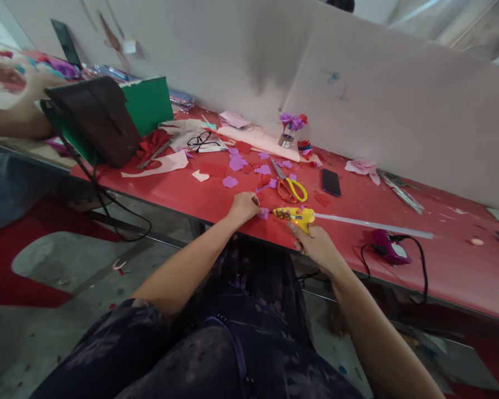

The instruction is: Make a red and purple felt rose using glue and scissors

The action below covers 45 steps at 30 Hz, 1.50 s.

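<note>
Dark patterned clothing (pixel 183 360) fills the foreground. From the left, a brown bag (pixel 97 119) stands beside a green box (pixel 148 105). Next, the person's left hand (pixel 245 207) pinches a small purple piece (pixel 265 214) near the front edge of the red table (pixel 208 208). Scissors (pixel 289 189) lie beyond. The right hand (pixel 315 243) grips a yellow glue gun (pixel 301 216), nozzle at the piece; farther right are a phone (pixel 331 182) and a purple device (pixel 388 249).
</note>
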Tool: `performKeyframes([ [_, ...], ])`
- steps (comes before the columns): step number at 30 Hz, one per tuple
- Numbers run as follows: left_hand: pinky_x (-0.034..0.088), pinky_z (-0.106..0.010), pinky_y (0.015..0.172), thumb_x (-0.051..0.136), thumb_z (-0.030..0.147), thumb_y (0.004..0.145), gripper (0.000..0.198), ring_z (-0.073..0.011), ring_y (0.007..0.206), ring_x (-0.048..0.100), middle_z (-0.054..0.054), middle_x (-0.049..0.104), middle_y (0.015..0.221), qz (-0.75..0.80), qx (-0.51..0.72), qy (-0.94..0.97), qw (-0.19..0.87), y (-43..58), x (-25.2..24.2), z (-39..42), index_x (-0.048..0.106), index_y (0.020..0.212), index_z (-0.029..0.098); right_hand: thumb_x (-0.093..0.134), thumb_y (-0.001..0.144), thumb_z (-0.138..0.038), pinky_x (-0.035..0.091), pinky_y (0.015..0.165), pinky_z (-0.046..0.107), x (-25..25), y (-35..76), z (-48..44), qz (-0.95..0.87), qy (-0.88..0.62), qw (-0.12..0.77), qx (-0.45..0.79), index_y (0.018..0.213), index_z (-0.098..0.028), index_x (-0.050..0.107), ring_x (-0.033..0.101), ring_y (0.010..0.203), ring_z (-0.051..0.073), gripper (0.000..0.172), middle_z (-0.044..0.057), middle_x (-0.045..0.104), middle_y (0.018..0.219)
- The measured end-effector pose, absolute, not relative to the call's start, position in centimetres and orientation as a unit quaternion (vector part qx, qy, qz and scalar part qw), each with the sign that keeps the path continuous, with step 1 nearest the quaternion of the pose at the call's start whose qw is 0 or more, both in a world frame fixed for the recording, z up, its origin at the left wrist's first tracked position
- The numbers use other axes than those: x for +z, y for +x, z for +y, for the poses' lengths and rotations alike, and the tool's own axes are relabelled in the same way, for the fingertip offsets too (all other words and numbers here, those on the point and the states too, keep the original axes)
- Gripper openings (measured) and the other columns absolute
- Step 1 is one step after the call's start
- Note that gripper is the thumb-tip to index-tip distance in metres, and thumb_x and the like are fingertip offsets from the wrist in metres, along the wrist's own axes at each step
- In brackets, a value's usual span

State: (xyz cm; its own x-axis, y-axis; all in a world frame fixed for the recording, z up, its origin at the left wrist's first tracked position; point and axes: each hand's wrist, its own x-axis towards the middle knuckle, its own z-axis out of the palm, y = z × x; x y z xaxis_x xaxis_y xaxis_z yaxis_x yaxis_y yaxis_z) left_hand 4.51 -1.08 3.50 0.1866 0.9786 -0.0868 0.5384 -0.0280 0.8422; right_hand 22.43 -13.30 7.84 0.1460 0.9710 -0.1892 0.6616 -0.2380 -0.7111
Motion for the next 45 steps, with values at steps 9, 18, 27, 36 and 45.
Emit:
performKeyframes([
  [9,0.049,-0.028,0.074,0.078,0.011,0.059,0.015,-0.0177,0.078,0.064,-0.003,0.069,0.070,0.573,0.272,0.668,0.390,4.5,3.6,-1.0,0.067,0.068,0.017,0.049,0.085,-0.063,0.035,0.050,0.027,7.7,22.0,-13.6,-0.576,-0.720,0.221,0.319,0.058,-0.023,0.046,0.049,0.043,0.014,0.049,-0.001,0.053,0.044],
  [18,0.049,-0.028,0.076,0.079,0.013,0.060,0.015,-0.0182,0.080,0.065,-0.005,0.070,0.074,0.572,0.270,0.671,0.387,4.5,3.5,-1.0,0.068,0.069,0.016,0.047,0.086,-0.063,0.034,0.050,0.027,8.3,22.1,-14.0,-0.582,-0.724,0.200,0.312,0.053,-0.023,0.047,0.049,0.043,0.014,0.052,-0.001,0.051,0.043],
  [27,0.049,-0.028,0.074,0.077,0.013,0.060,0.015,-0.0177,0.077,0.065,-0.005,0.071,0.075,0.570,0.269,0.675,0.384,4.4,3.5,-1.1,0.069,0.072,0.015,0.046,0.085,-0.065,0.037,0.052,0.027,8.4,21.7,-14.0,-0.593,-0.716,0.193,0.315,0.056,-0.022,0.047,0.050,0.044,0.013,0.052,-0.001,0.053,0.045],
  [36,0.048,-0.029,0.072,0.076,0.011,0.060,0.013,-0.0174,0.074,0.063,-0.003,0.069,0.068,0.569,0.280,0.668,0.388,4.5,3.6,-1.1,0.067,0.068,0.016,0.045,0.085,-0.066,0.036,0.051,0.026,8.5,22.1,-13.8,-0.587,-0.721,0.196,0.311,0.054,-0.022,0.047,0.049,0.044,0.013,0.054,-0.001,0.052,0.045],
  [45,0.048,-0.029,0.070,0.077,0.010,0.060,0.014,-0.0177,0.073,0.064,-0.003,0.068,0.067,0.568,0.287,0.664,0.393,4.5,3.3,-1.1,0.067,0.068,0.016,0.046,0.086,-0.066,0.037,0.050,0.026,8.6,22.6,-13.6,-0.593,-0.716,0.207,0.305,0.060,-0.022,0.048,0.051,0.044,0.013,0.051,-0.001,0.055,0.047],
])
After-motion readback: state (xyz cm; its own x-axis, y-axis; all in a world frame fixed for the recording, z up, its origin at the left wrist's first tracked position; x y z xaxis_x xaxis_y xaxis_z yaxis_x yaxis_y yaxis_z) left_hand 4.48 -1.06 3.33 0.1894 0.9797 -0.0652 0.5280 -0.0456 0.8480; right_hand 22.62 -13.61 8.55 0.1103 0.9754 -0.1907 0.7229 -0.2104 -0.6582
